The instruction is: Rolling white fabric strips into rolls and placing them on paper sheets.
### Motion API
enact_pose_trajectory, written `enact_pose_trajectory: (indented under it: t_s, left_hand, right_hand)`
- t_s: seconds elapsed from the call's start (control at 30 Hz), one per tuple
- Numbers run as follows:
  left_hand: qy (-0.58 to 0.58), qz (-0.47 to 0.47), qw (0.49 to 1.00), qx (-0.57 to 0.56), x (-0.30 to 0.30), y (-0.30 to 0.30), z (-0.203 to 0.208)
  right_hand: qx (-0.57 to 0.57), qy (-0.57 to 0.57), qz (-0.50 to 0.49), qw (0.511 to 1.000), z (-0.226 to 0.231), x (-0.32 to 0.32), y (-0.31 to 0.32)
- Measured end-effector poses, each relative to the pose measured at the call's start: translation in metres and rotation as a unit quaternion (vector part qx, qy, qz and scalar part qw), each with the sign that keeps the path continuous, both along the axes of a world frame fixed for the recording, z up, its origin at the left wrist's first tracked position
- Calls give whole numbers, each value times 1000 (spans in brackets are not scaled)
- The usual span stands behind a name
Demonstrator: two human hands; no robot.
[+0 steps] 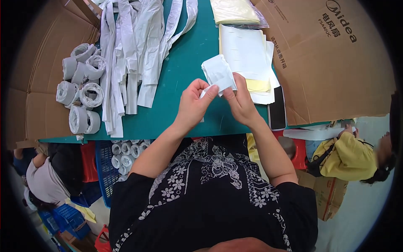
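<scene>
Between my two hands, above the table's near middle, is a white rolled strip [219, 73], wound into a flattened bundle. My left hand [194, 102] pinches its lower left edge and a short loose end with thumb and forefinger. From the right, my right hand [242, 103] grips the same roll, its thumb on the lower front and its fingers partly hidden behind. Long white strips [145, 50] hang loosely over the table at the upper left. Beside them lie several finished-looking white rolls [91, 95], stacked in a small pile.
A stack of white sheets [243, 50] and a bag of yellowish sheets [235, 11] lie right of centre. A black phone-like slab [276, 110] rests by brown cardboard [331, 71]. Below the green table [184, 63], a blue basket [103, 168] holds rolls. People sit at both sides.
</scene>
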State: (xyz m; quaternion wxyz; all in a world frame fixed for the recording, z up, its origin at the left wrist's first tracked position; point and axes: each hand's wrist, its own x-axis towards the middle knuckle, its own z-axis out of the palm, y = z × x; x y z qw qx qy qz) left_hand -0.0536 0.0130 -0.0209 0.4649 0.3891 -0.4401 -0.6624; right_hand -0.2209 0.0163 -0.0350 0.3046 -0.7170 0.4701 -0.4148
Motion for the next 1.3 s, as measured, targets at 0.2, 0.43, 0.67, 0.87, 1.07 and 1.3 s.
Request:
enact_pose_trajectory:
  t_s: [0.2,0.43,0.67,0.87,1.07,1.3]
  left_hand:
    - [-78,50,995,-45,9,0,-5]
    - [-139,76,984,-75,17,0,-4]
    - [-376,239,846,-294,26,1,-17]
    - [-107,47,993,-11,32,4,-13]
    - [208,-88,972,71,42,-1,-16]
    - [182,-216,958,-52,49,-16,-17]
  right_hand:
    - [-92,73,18,993,5,5,3]
    - [-30,-81,-67,994,0,34,11]
    - [-240,65,-98,964,1,42,2]
    - [-264,64,-24,962,1,34,-2]
    - [-217,42,85,972,21,26,3]
    - [-199,-18,83,976,48,25,2]
